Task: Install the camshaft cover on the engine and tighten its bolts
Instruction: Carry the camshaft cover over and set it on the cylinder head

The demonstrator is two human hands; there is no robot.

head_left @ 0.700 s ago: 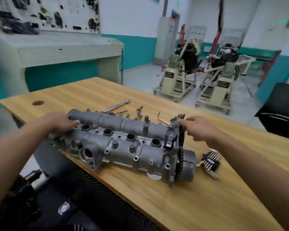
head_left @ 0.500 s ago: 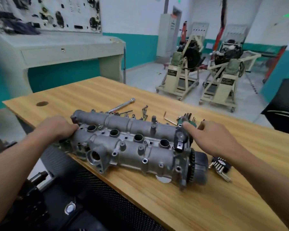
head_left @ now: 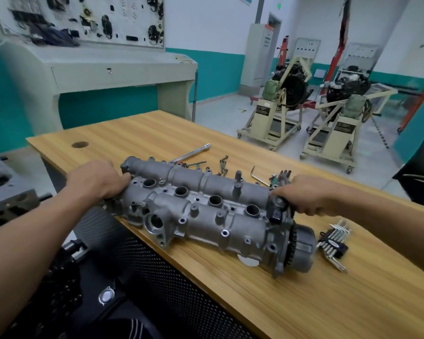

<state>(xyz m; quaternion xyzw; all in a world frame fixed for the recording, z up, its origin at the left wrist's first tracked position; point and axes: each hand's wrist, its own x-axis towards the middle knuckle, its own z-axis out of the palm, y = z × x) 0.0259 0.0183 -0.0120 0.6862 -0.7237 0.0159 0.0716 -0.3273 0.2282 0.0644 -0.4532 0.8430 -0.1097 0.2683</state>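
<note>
The grey camshaft cover is recorded lying flat and lengthwise, with the wooden table beneath it and a toothed wheel fitted at its right end. Its left end is gripped by the left hand, fingers curled over the casting, and its far right corner is gripped by the right hand, fingers folded round the metal there. Loose bolts, a long socket bar and a bent key are noted just behind the cover, and a fanned set of hex keys is noted just beside its right end.
</note>
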